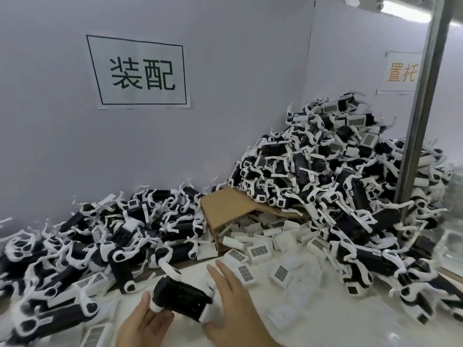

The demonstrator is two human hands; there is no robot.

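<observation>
A black, ribbed plastic part (181,299) with white end pieces lies across the bottom middle of the head view, between both hands. My left hand (142,324) holds its left end, with thumb and fingers curled round the white tip. My right hand (233,304) is at the part's right end, where a white cap (210,313) sits against the palm. Its fingers stretch forward, nearly straight, and whether the thumb grips the cap is hidden.
A big heap of black-and-white parts (338,186) rises at the right, a lower heap (100,236) spreads at the left. A tipped cardboard box (225,211) spills small white grille caps (259,251) onto the white table (325,329). A metal post (421,101) stands right. Signs hang on the wall.
</observation>
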